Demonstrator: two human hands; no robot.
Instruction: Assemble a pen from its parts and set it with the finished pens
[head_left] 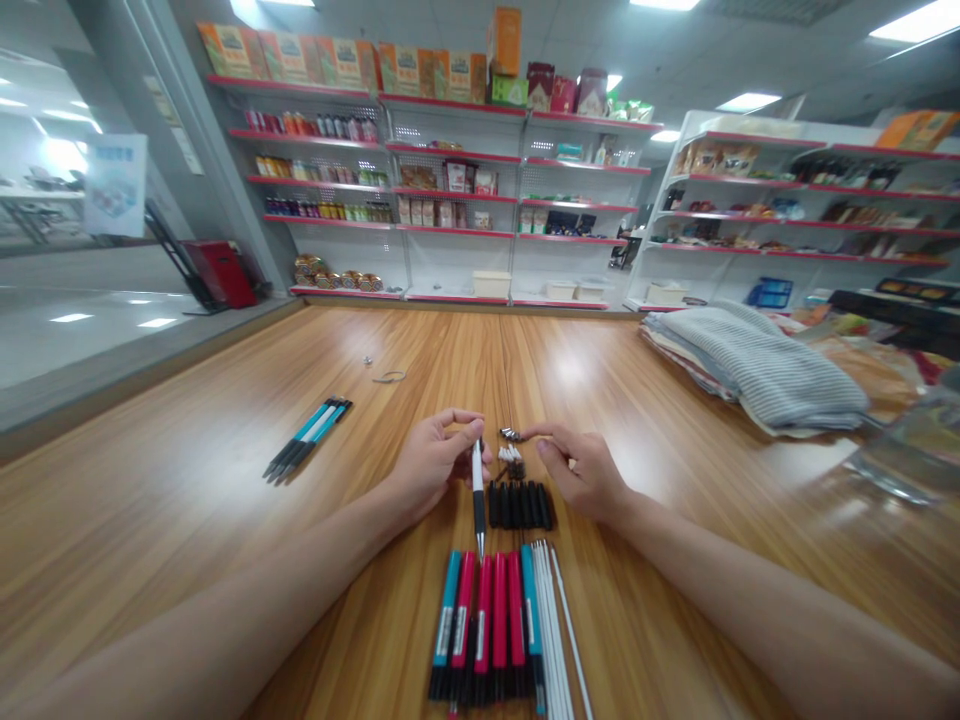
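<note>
Between the thumb and fingers of my left hand is a white pen with a black grip, its metal tip pointing down toward me. My right hand reaches with its index finger to a small pile of silvery parts; whether it pinches one I cannot tell. Small white pieces and tiny dark parts lie just below that pile. A row of black grip sleeves comes nearer me. Closest are red and blue pen barrels beside thin white refills.
Several pens lie side by side on the left of the wooden table. A small loop lies farther back. Folded striped cloth and a clear container stand at the right. Stocked shelves rise behind the table.
</note>
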